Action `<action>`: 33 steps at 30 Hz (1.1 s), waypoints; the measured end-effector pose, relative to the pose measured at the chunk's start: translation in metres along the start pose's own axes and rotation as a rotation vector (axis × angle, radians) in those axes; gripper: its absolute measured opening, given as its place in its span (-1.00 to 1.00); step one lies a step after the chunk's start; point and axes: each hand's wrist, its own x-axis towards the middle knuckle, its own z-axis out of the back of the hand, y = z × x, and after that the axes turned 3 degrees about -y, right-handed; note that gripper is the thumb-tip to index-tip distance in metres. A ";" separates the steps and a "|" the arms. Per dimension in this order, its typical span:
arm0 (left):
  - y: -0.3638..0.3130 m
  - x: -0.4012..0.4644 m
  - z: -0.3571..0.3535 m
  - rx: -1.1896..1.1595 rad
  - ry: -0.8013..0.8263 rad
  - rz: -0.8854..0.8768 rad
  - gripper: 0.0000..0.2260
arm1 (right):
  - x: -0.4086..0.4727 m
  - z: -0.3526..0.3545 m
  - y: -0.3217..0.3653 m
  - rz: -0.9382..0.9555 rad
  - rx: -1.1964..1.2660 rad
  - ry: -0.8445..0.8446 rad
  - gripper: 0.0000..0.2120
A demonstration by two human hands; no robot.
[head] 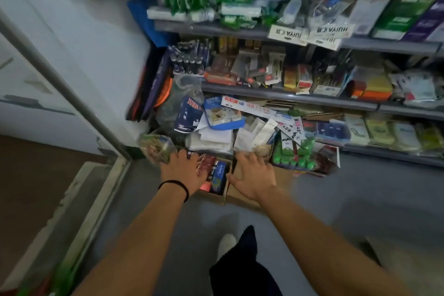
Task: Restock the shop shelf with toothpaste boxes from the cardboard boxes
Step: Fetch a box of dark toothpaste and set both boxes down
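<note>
fingers of both hands are spread wide, palms down, holding nothing. left hand (183,168), with a black band (179,185) at its wrist, hovers over the left part of a cardboard box (236,196) on the floor, its fingertips over red and blue packs (217,174) standing inside; whether it touches them cannot be told through the blur. right hand (254,175) reaches over the box's brown flap, fingertips near a heap of pale packets (254,134) at the foot of the shelf.

a second low carton (305,172) just to the right holds green-capped toothpaste boxes (294,154) standing upright, near the right hand but apart from it. a long white toothpaste box (254,108) lies slanted across the heap on the lowest level, under the grey edge of the shelf (288,96) above it.

shelf levels are crammed to their front lips. grey floor (360,190) lies bare to the right of the cartons and behind the arms, where a dark trouser leg and pale shoe (227,244) stand. a white wall and a slanting metal door frame (72,94) close the left side, its foot near the left hand.
</note>
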 end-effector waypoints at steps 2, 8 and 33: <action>0.004 0.050 -0.016 0.003 0.025 0.001 -0.50 | 0.045 -0.020 -0.006 -0.029 0.020 0.052 -0.39; 0.020 0.175 -0.097 -0.042 0.154 0.046 -0.49 | 0.148 -0.107 -0.025 -0.152 0.092 0.153 -0.39; 0.156 0.386 -0.469 -0.873 0.266 0.535 -0.47 | 0.304 -0.491 -0.045 -0.894 1.096 -0.062 -0.56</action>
